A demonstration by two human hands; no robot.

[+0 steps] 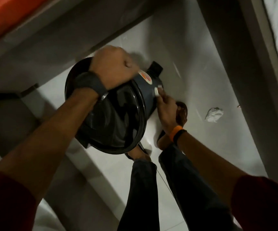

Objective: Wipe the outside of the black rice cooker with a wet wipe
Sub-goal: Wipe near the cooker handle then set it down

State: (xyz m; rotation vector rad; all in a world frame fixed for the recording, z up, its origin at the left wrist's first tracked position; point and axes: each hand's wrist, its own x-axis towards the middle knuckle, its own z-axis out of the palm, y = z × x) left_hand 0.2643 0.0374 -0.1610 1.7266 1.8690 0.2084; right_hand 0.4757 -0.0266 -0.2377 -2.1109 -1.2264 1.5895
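Rice cooker (118, 110) is held tilted in the air above the floor (193, 77), lid facing the camera. Left hand (113, 64), fisted tight on the upper rim, carries it so the side wall is exposed. Right hand (166, 107) pinches a small wet wipe (157, 91) against that wall. Crumpled tissue (214, 114) lies on the floor, well apart.

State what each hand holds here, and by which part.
The left hand closes its grip on the upper rim of the tilted black round rice cooker. The right hand presses a small white wet wipe against its side.
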